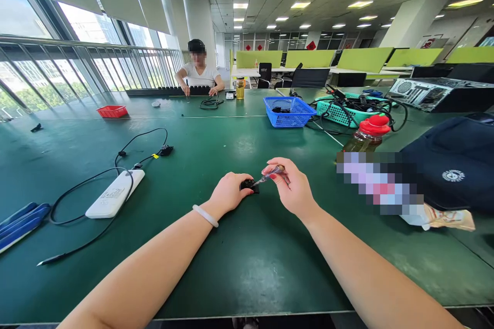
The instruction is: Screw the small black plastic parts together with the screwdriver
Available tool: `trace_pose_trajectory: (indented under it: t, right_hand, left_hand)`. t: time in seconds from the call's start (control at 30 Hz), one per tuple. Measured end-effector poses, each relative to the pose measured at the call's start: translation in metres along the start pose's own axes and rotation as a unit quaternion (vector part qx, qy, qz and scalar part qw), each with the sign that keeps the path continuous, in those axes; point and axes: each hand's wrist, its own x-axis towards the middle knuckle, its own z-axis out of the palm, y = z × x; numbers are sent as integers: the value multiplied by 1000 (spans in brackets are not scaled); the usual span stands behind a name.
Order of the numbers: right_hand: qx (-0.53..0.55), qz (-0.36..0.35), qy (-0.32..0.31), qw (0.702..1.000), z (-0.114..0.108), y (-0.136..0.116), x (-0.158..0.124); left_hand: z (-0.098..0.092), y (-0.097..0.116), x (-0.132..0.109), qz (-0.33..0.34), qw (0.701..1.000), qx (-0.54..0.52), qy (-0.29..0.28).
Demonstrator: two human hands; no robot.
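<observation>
My left hand (pixel 230 191) is closed on a small black part (pixel 250 185), holding it against the green tabletop (pixel 247 262). In my right hand (pixel 291 185), a small screwdriver (pixel 266 177) is pinched between thumb and fingers. It slants down to the left, and its tip meets the top of the black part. My fingers partly cover both things, so the details of the part are too small to make out.
To the left lie a white box (pixel 116 193) with black cables and blue gloves (pixel 23 223). Beyond my hands stand a blue basket (pixel 289 119), a green basket (pixel 332 113) and a red-lidded bottle (pixel 366 136). A dark bag (pixel 455 154) sits right. Across the table, a person (pixel 200 72) works.
</observation>
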Motion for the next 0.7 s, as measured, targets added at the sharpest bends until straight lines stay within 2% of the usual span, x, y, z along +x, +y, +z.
trace_pose_trajectory:
  t: [0.07,0.23,0.4,0.63,0.7]
  right_hand:
    - [-22,-21,-21,999,0,-3,-1]
    - [-70,-135,-78,985,2,-14,-4]
    - [-72,-190,-103,974,9,-16,-6]
    - [-142,-318,-212,913,27,-17,-12]
    - [-141,-318,-214,913,27,-16,-12]
  left_hand:
    - [0,0,0,2,1000,4,-2]
    - [1,0,1,21,1000,-3,2]
    - [-1,3,0,15,1000,-5,1]
    - [-6,9,-2,-10,1000,5,-2]
    - [-6,8,-2,-11,1000,6,-3]
